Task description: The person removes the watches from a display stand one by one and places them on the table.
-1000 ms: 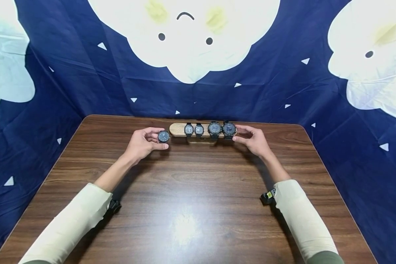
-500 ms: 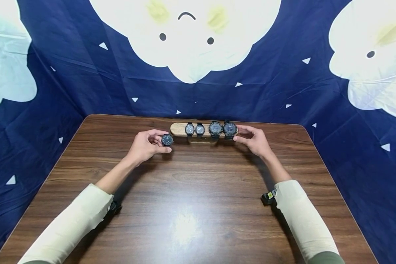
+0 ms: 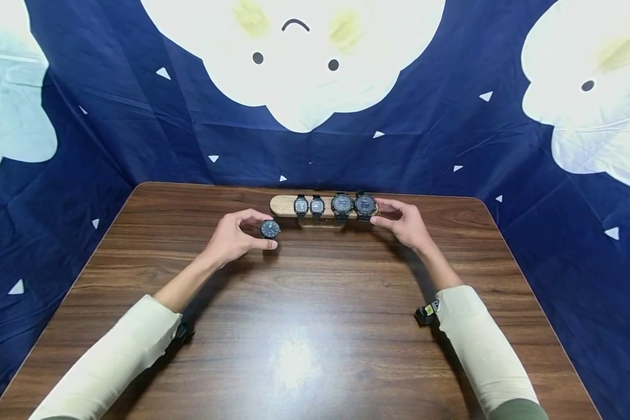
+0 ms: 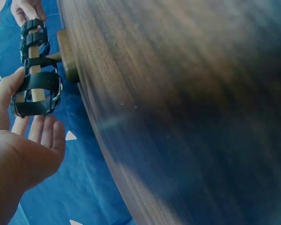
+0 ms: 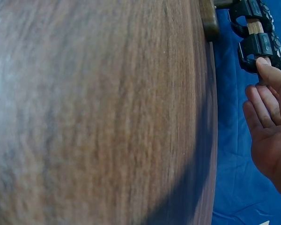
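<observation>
My left hand (image 3: pixel 233 238) pinches a round black watch (image 3: pixel 270 228) between thumb and fingers, its dial facing up, just left of and in front of a wooden watch stand (image 3: pixel 282 205). On the stand's bar hang two small square-faced watches, the left one (image 3: pixel 301 205) beside the other (image 3: pixel 317 206). Further right hang two bulky black sports watches, the inner one (image 3: pixel 342 204) and the outer one (image 3: pixel 364 205). My right hand (image 3: pixel 406 226) grips the bar's right end, close against the outer sports watch; its thumb (image 5: pixel 267 68) lies on the wood in the right wrist view.
The stand's wooden base (image 4: pixel 68 56) rests near the far edge of the brown wood-grain table (image 3: pixel 315 280). A dark blue cloth (image 3: pixel 189 134) with white clouds hangs behind and at the sides. Each sleeve carries a black wrist device.
My left hand has moved right and slightly toward me with the round watch, past the bar's left end. The right hand and the stand have stayed put.
</observation>
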Demonstrator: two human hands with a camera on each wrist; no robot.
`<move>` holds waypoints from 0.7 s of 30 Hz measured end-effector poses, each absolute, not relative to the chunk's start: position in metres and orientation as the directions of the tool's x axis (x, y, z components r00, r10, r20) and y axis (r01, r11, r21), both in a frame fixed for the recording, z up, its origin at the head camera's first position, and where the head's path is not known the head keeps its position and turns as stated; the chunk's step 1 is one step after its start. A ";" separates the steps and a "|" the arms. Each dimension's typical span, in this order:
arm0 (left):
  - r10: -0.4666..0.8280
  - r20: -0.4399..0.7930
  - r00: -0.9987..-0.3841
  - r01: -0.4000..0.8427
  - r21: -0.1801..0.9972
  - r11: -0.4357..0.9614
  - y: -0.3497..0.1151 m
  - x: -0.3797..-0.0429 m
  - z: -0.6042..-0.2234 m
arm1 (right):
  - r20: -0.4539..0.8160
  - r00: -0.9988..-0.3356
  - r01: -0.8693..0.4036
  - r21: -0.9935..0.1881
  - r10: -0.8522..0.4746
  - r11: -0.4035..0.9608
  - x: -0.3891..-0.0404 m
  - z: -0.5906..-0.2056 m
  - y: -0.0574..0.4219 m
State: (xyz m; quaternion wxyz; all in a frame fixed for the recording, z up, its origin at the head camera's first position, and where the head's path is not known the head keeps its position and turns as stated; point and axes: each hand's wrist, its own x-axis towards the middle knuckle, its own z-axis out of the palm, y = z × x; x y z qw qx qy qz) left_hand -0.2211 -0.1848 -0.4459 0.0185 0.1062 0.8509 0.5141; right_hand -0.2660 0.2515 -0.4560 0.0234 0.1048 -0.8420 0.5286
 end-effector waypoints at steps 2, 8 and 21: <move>0.216 0.062 -0.974 0.150 0.894 0.421 -0.183 -0.221 -0.446 | 0.151 -0.977 -0.202 -0.887 -0.152 0.416 -0.266 -0.456 0.251; 0.271 0.067 -0.960 0.162 0.924 0.347 -0.173 -0.221 -0.449 | 0.147 -0.978 -0.196 -0.882 -0.146 0.429 -0.267 -0.457 0.251; 0.329 0.050 -0.943 0.157 0.939 0.307 -0.160 -0.221 -0.449 | 0.147 -0.979 -0.194 -0.886 -0.140 0.422 -0.266 -0.457 0.251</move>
